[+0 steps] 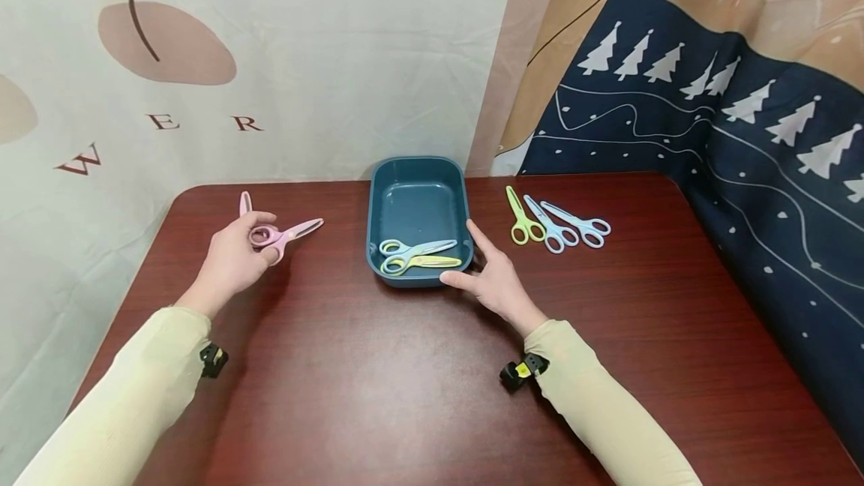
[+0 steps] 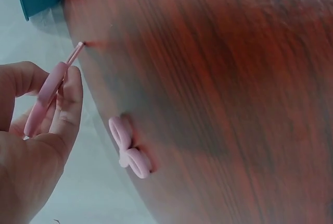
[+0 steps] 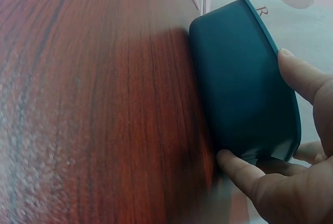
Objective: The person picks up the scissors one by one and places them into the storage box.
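My left hand [image 1: 232, 252] pinches pink scissors [image 1: 295, 232] by a handle above the table's left side, their blades pointing right. A second pair of pink scissors [image 2: 127, 146] lies on the table behind that hand; in the head view the fingers hide its handles. At the dark teal plastic bin [image 1: 418, 163], my right hand [image 1: 496, 276] holds the near right corner, thumb on the front rim and fingers along the right side. Inside the bin, blue scissors [image 1: 425, 247] lie partly over yellow-green scissors [image 1: 432, 262] at the near end.
Right of the bin lie yellow-green scissors [image 1: 516, 208] and two blue scissors [image 1: 540, 212], [image 1: 570, 217] side by side. The brown wooden table [image 1: 378, 381] ends against a pale printed cloth behind and to the left. A navy cloth [image 1: 742, 193] with white trees borders the right.
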{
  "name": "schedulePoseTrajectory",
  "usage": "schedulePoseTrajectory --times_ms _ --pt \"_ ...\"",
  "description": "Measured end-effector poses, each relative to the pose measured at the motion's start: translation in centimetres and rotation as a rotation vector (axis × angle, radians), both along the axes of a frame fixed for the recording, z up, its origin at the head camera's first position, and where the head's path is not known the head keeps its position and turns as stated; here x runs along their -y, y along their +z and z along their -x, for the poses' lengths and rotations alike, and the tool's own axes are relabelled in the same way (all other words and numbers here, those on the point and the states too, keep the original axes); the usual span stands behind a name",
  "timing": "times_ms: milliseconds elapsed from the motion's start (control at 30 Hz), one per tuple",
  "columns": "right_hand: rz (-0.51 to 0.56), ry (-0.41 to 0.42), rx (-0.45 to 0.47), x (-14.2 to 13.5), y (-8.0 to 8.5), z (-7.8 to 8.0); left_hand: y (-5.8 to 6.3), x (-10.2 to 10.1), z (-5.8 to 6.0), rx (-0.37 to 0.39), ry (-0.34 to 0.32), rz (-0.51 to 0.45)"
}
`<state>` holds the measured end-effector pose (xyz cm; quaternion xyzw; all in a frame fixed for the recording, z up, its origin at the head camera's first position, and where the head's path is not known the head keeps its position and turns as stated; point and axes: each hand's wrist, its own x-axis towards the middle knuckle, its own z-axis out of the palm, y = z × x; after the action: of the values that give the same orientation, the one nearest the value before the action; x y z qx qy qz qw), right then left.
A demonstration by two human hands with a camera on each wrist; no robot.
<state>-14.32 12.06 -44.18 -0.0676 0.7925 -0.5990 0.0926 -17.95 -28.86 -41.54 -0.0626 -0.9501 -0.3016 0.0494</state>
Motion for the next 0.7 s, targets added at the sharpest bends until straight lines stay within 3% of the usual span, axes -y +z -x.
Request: schedulePoseTrajectory --times_ms 700 --pt "-0.001 -0.006 0.006 0.0 -0.2 0.2 1.1 -1.8 0.4 -0.089 -0.020 -0.030"
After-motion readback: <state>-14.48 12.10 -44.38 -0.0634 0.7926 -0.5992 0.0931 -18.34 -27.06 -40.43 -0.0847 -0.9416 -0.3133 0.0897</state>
